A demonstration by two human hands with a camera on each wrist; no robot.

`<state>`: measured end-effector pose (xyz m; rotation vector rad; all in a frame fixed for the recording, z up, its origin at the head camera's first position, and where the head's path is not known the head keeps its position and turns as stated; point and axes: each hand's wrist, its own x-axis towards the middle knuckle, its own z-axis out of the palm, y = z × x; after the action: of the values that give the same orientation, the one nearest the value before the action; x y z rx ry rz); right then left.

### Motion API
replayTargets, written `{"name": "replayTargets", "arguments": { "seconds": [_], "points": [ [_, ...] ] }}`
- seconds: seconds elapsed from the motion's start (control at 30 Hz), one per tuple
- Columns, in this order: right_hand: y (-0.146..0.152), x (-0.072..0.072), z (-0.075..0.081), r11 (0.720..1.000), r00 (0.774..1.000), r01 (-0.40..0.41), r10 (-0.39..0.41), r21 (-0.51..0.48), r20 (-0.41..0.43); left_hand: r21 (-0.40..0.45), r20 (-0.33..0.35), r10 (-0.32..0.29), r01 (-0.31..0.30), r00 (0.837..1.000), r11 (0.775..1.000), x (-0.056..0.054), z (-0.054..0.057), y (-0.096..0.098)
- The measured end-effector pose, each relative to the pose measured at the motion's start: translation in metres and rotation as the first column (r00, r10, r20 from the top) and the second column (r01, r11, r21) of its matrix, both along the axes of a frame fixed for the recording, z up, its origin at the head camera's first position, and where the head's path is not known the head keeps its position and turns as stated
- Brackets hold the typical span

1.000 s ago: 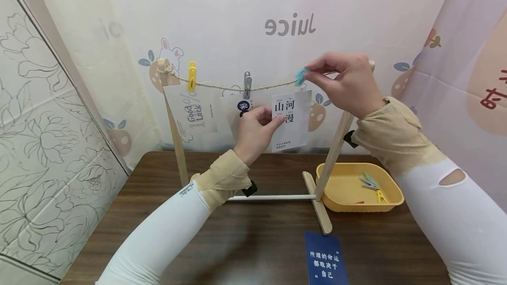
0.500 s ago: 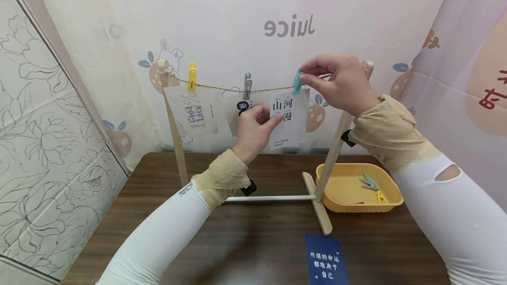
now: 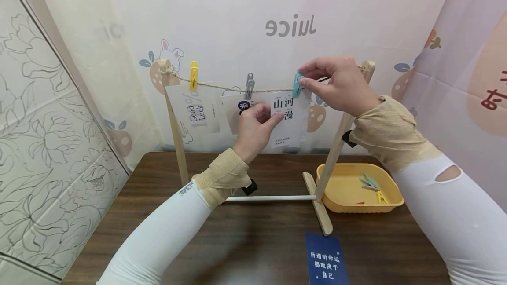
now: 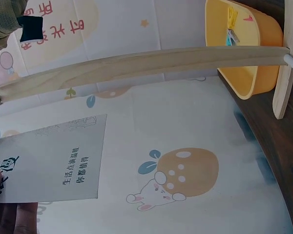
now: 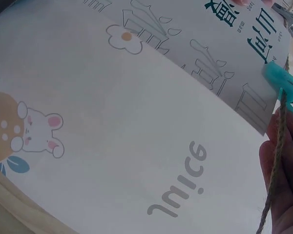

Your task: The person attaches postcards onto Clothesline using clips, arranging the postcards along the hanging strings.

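Note:
In the head view my left hand (image 3: pixel 255 131) pinches the left side of a white card (image 3: pixel 291 122) with dark Chinese characters, thumb in front and fingers behind. My right hand (image 3: pixel 342 82) pinches a light-blue clothespin (image 3: pixel 297 84) between thumb and fingers. This clothespin sits over the twine (image 3: pixel 277 89), its lower end overlapping the card's top edge. The right wrist view shows the clothespin (image 5: pixel 283 80) at the card's corner, beside the twine. On the same line hang a "Good Luck" card (image 3: pixel 198 113) under a yellow clothespin (image 3: pixel 193 76) and another card (image 3: pixel 229 111) under a grey clothespin (image 3: pixel 249 86), partly hidden by my left hand.
Wooden posts (image 3: pixel 334 153) hold up the twine, joined low down by a white rod (image 3: pixel 273 198). A yellow tray (image 3: pixel 336 203) with several clothespins (image 3: pixel 370 183) stands behind the right post. On the table (image 3: pixel 190 241) lies a blue card (image 3: pixel 326 258) near the front.
The light-blue clothespin has tipped from slanted to nearly upright and come down onto the twine and the card's top edge. My left hand has stayed nearly still on the card.

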<state>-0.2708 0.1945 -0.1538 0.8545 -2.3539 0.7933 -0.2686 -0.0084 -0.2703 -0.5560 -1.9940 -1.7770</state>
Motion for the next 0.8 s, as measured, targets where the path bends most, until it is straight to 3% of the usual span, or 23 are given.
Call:
{"name": "replayTargets", "arguments": {
  "seconds": [0.33,0.6,0.8],
  "points": [
    [-0.0002,-0.0010,-0.0001,1.000,1.000,0.001,-0.001,0.013,-0.005,0.002,0.010,-0.007,0.007,1.000,1.000,-0.0028,-0.0015,-0.0011],
    [0.0002,-0.0005,-0.0014,0.997,0.999,0.007,-0.010,-0.079,-0.035,-0.011,-0.003,-0.007,0.007,1.000,1.000,-0.0041,-0.0024,-0.0027],
    [0.0039,0.0080,-0.0024,0.995,0.996,0.028,-0.035,-0.096,-0.076,-0.004,0.010,-0.016,0.016,1.000,1.000,-0.0038,-0.0045,-0.0066]
  ]
}}
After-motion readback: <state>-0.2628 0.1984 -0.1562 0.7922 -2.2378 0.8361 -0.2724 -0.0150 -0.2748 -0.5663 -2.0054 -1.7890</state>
